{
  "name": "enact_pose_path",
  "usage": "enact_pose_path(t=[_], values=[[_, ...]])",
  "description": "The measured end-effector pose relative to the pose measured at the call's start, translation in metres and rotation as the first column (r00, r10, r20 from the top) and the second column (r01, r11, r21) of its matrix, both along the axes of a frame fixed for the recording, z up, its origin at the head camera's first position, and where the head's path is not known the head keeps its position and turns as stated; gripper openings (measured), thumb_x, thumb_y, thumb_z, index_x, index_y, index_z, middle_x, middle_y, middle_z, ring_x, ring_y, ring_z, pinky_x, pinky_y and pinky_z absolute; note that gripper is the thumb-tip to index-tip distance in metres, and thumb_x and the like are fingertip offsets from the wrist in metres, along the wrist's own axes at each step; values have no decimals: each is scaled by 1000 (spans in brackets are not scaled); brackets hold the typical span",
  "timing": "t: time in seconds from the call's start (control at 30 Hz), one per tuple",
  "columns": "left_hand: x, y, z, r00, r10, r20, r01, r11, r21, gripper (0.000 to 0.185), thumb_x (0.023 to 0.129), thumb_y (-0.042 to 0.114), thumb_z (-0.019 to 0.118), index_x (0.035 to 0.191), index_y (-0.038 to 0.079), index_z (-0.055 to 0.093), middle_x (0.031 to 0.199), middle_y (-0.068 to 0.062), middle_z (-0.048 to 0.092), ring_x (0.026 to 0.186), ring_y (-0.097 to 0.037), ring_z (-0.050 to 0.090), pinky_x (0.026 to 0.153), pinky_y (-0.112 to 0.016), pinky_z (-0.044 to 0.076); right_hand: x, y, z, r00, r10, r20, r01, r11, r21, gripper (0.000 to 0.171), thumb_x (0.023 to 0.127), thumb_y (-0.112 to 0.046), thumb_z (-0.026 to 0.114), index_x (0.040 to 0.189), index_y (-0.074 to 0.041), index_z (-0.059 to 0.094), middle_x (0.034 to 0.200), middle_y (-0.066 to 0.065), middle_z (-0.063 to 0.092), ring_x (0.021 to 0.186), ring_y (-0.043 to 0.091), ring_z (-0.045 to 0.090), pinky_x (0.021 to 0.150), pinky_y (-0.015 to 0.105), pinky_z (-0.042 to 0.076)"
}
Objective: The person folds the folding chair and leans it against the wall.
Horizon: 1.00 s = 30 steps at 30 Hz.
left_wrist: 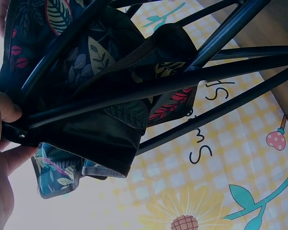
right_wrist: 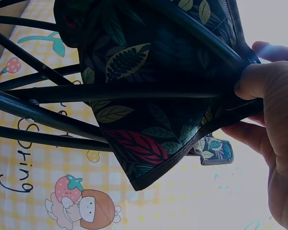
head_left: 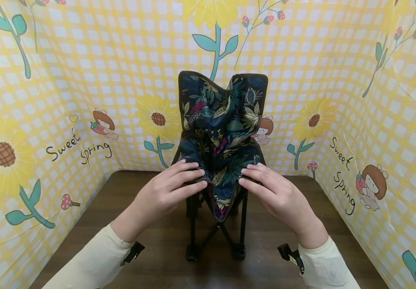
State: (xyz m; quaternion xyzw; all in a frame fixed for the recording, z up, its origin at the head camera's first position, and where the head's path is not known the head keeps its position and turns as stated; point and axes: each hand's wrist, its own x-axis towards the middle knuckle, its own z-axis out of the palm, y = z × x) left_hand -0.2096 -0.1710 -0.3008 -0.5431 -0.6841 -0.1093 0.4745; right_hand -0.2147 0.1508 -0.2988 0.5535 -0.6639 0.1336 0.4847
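Observation:
A small folding camp chair (head_left: 220,114) in dark leaf-print fabric stands partly folded on the table, its seat sagging into a V at the front. My left hand (head_left: 164,188) holds the seat's front left corner, with fingers over the top. In the left wrist view, the left thumb (left_wrist: 9,111) presses by the joint of the black tubes. At the front right corner my right hand (head_left: 278,188) grips in the same way. The right wrist view has the right thumb (right_wrist: 252,81) against the tube end at the fabric's edge. Black crossed legs (head_left: 218,228) stand below the seat.
The brown wooden table (head_left: 150,257) lies beneath the chair. A yellow checked cloth (head_left: 128,60) printed with flowers and lettering walls in the back and both sides. Dark straps (head_left: 132,253) show at both sleeves.

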Motion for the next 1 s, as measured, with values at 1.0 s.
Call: enact_pose_path(t=[1.0], values=[[1,4,2,1000,9,28,-9,1000,-5,32,108,5,47,129,9,71,132,-12,68,125,-34,63,109,-52,49,1,-9,5,1000,0,-2,0,1000,3,30,108,-3,47,127,-2,71,126,19,69,113,39,68,101,51,55]])
